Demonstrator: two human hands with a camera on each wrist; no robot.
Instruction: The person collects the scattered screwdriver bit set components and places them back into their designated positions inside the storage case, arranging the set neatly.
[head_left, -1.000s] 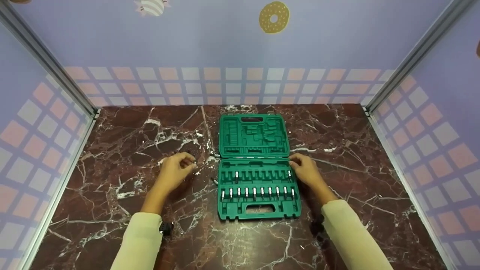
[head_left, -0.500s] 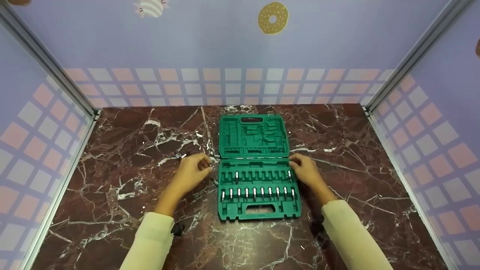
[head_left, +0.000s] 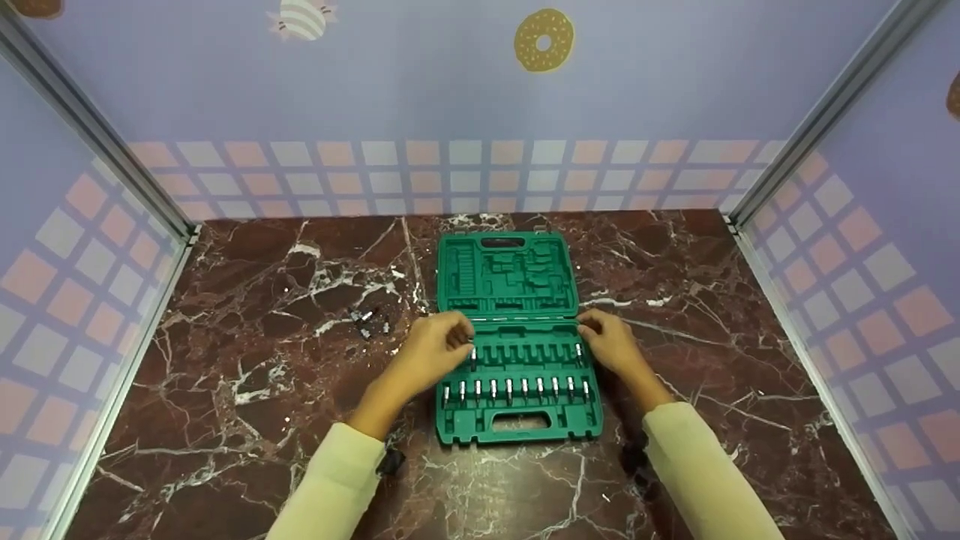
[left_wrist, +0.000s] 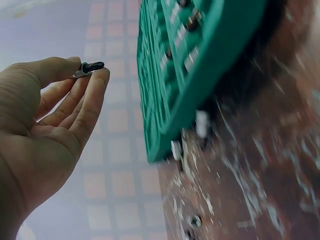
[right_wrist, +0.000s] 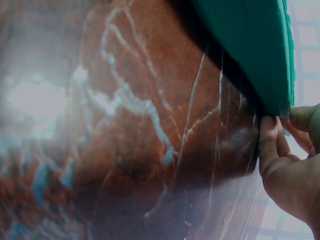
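Observation:
A green tool case (head_left: 517, 442) lies unfolded on the marbled table. Several silver-and-dark bit sockets (head_left: 524, 388) fill its lower row. In the upper row one bit socket (head_left: 579, 352) sits at the right end and another (head_left: 473, 358) near the left. My left hand (head_left: 431, 351) is over the left side of the case, by the upper row. Between its thumb and fingertips it pinches a bit socket (left_wrist: 86, 69), dark tip pointing away from the palm. My right hand (head_left: 613, 343) grips the case's right edge near the hinge, thumb and fingers at the rim (right_wrist: 283, 111).
Several loose bit sockets (head_left: 366, 325) lie on the table left of the case. Behind the hinge the moulded lid (head_left: 469, 304) lies flat. Patterned panels (head_left: 420, 90) enclose the table at the back and both sides.
My left hand has moved right from the loose bit sockets to over the case, carrying one bit socket. The right hand has kept its grip on the case edge.

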